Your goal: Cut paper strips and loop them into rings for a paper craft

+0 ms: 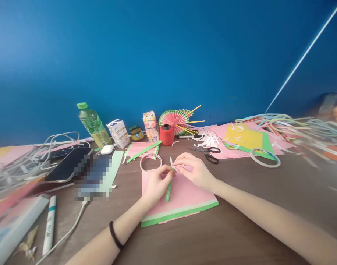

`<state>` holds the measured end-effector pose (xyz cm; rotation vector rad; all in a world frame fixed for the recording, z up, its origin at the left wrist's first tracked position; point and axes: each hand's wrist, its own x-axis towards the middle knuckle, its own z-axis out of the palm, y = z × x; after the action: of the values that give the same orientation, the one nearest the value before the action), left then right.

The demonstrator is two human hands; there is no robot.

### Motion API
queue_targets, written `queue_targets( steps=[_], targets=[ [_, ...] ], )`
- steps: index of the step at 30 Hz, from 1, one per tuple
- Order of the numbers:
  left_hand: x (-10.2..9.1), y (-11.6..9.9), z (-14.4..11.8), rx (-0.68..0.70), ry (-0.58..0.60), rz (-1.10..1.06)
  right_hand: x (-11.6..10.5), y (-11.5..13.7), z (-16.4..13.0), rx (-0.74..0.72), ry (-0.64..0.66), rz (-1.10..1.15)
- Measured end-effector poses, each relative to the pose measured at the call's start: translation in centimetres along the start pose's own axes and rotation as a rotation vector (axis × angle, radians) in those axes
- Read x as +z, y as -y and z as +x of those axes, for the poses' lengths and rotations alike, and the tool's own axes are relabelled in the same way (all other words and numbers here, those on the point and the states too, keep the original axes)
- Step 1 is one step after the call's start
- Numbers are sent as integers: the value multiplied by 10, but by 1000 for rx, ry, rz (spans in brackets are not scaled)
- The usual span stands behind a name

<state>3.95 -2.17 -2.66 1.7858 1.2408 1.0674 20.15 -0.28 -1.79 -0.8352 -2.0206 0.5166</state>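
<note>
Green paper strip (169,190) pinched by left hand (154,184) and right hand (194,170) above pink sheet (182,198); finished fan (174,119) at table's far edge, folding unfinished.

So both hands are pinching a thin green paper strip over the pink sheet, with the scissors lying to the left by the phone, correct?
Not quite. The head view shows the scissors lying to the right, beyond the right hand, not by the phone. The rest holds: the left hand and right hand pinch the green paper strip over the pink sheet.
</note>
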Motion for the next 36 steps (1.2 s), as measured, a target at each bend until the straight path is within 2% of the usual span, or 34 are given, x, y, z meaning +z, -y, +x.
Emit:
queue_targets(
  steps=[4,24,36],
  targets=[
    [1,0,-1,45,3,60,2,-4,-1,0,25,-11],
    [0,0,-2,95,50,180,-1,-7,2,-18,63,-8],
    [1,0,-2,87,56,224,-2,-6,2,-11,113,-59]
  ],
)
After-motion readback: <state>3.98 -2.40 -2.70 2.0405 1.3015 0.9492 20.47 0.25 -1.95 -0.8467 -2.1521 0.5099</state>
